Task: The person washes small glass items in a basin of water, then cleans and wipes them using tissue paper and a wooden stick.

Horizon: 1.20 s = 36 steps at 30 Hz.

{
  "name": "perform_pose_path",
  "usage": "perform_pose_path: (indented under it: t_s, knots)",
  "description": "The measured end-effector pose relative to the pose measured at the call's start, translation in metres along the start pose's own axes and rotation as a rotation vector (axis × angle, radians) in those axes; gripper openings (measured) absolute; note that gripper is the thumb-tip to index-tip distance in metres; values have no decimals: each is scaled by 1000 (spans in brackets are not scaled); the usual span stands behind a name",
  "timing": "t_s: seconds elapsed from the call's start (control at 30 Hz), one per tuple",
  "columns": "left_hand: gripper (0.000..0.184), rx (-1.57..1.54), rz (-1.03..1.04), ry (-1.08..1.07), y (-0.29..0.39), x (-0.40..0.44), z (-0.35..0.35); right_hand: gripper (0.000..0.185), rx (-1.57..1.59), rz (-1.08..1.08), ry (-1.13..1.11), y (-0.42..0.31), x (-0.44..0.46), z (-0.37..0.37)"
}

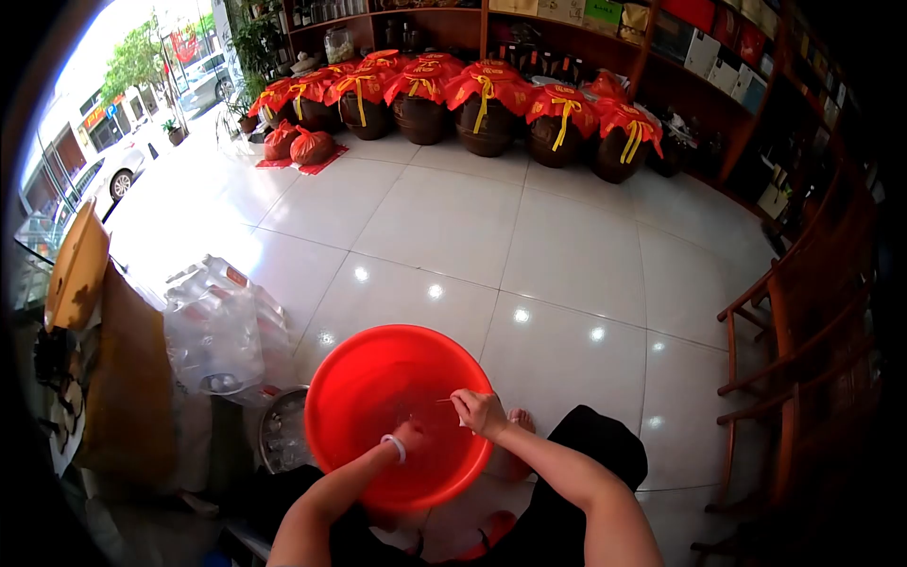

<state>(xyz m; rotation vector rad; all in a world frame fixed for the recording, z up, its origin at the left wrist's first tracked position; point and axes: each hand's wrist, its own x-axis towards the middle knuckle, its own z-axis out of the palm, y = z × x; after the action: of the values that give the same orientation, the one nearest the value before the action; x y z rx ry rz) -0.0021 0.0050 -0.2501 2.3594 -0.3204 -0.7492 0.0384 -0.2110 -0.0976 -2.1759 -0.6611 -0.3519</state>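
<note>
A large round red basin with water in it stands on the floor between my legs. My left hand, with a white band at the wrist, is low inside the basin; its fingers are blurred, and what they touch cannot be made out. Over the basin's right rim, my right hand is closed on a thin stick-like object that points left. Something small and white shows below its fingers. Left of the basin is a metal bowl holding clear glass-like items.
Plastic-wrapped bottles stand at the left, near a tan basin. Wooden chairs line the right side. Dark jars with red cloth covers stand along the back shelves. A dark round stool or knee is beside my right arm.
</note>
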Motion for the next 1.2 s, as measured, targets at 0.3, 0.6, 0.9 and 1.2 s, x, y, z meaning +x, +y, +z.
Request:
perform_pose_path:
  t_s: [0.3,0.6,0.9,1.2]
  knots:
    - [19,-1664,-464,209,102,-93,-128,7,30,-40,54,-4,1,-4]
    - [31,-1862,-43,-35,134,-117,-146,9,384,175,62,-69,18,-37]
    - [31,-1907,-51,-60,135,-115,-143,7,502,192,2,-98,36,-28]
    - [27,-1939,-13,-40,146,-123,-155,6,301,-125,-39,-102,45,-39]
